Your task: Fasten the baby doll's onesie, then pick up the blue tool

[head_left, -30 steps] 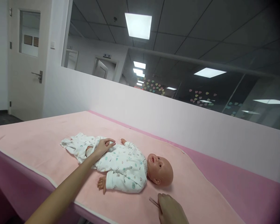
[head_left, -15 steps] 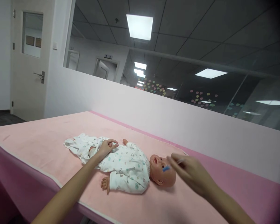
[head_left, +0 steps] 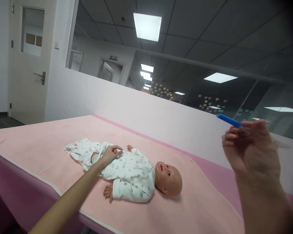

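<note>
A baby doll (head_left: 134, 172) lies on its back, dressed in a white printed top and with white printed cloth about its legs. Its bare head (head_left: 171, 180) points right, face up. On the doll's lower belly rests my left hand (head_left: 111, 154), thumb and forefinger apart, the other fingers loosely curled; I see nothing held in it. My right hand (head_left: 254, 146) is raised at the right, well clear of the doll and blurred by motion. Its closed fingers grip a slim clear stick with a blue end (head_left: 228, 120), which points left. The stick's kind is unclear.
The doll lies on a pink padded table (head_left: 51, 152) with a pale piped edge in front. Behind it runs a low white wall (head_left: 136, 107) topped by a large window (head_left: 185, 58). A closed door (head_left: 29, 87) stands at the far left.
My right hand has lifted from beside the doll's head up and to the right, carrying the blue-ended stick. My left hand stays on the doll's belly. The view has shifted slightly.
</note>
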{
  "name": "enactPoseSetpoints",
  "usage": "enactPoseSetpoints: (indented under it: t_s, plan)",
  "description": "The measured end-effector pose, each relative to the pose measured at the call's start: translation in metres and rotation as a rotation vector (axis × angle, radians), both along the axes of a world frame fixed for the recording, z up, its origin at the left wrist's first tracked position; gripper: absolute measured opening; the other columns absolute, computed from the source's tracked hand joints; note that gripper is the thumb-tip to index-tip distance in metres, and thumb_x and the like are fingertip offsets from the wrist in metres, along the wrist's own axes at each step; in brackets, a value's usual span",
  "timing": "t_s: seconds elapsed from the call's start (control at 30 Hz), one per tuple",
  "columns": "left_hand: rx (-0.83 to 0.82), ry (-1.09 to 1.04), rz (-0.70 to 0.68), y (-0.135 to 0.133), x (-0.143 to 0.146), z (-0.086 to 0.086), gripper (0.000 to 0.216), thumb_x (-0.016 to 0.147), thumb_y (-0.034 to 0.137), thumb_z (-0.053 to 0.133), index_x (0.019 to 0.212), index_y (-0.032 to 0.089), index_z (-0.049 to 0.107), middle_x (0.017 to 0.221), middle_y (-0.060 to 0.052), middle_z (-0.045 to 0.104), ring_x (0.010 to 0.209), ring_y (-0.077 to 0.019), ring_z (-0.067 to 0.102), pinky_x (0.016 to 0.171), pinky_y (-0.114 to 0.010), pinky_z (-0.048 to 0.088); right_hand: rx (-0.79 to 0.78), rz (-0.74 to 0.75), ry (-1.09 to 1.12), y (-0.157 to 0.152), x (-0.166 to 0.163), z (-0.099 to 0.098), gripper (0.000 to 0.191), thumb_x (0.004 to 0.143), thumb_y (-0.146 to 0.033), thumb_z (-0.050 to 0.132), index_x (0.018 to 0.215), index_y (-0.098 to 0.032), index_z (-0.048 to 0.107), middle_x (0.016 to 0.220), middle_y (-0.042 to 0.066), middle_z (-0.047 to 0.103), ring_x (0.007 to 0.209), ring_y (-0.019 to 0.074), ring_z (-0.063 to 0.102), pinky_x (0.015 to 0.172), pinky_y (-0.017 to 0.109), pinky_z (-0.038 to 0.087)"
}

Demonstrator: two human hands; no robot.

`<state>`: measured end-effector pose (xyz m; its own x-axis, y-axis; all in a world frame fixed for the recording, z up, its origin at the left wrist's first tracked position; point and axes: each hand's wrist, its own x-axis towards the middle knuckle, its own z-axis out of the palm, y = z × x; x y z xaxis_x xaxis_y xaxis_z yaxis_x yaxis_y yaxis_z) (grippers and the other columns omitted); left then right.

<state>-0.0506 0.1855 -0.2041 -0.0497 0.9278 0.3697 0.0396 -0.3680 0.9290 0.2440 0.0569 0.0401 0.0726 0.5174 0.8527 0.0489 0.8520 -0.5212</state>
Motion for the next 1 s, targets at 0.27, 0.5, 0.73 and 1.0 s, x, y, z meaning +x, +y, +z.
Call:
enactPoseSetpoints:
  t_s: [0.27,0.5,0.73,1.0]
  plan:
    - [-0.002,0.011,-0.010,0.004,0.000,-0.004,0.029,0.059,0.039,0.066,0.073,0.013,0.063,0.048,0.009,0.020,0.045,-0.0054,0.018,0.046,-0.020,0.015,-0.241,-0.134,-0.593,0.072,-0.049,-0.091,0.042,0.079,-0.047,0.046,0.046,-0.022,0.037,0.034,-0.007,0.042,0.029,0.0059,0.036,0.031,0.018,0.028]
    - [-0.009,0.052,0.010,0.003,0.000,-0.001,0.027,0.058,0.035,0.065,0.073,0.013,0.064,0.048,0.009,0.023,0.045,-0.0052,0.021,0.045,-0.020,0.016,-0.252,0.024,-0.246,0.073,-0.059,-0.088,0.045,0.083,-0.056,0.028,0.054,-0.023,0.038,0.034,-0.008,0.040,0.025,0.0062,0.026,0.028,0.019,0.022]
    - [-0.013,0.039,-0.015,-0.002,0.001,0.004,0.024,0.058,0.032,0.065,0.072,0.012,0.064,0.047,0.009,0.024,0.045,-0.0050,0.022,0.045,-0.019,0.018,-0.272,-0.097,-0.436,0.083,-0.074,-0.096,0.037,0.077,-0.048,0.049,0.054,-0.020,0.045,0.045,-0.003,0.053,0.035,0.0069,0.041,0.034,0.018,0.029]
    - [0.144,-0.004,0.380,-0.011,0.000,0.001,0.016,0.066,0.017,0.050,0.070,0.013,0.065,0.052,0.003,0.046,0.050,-0.0082,0.038,0.050,-0.020,0.030,-0.212,-0.133,-0.602,0.086,-0.090,-0.105,0.043,0.080,-0.049,0.042,0.047,-0.022,0.042,0.037,-0.004,0.047,0.032,0.0057,0.034,0.033,0.018,0.026]
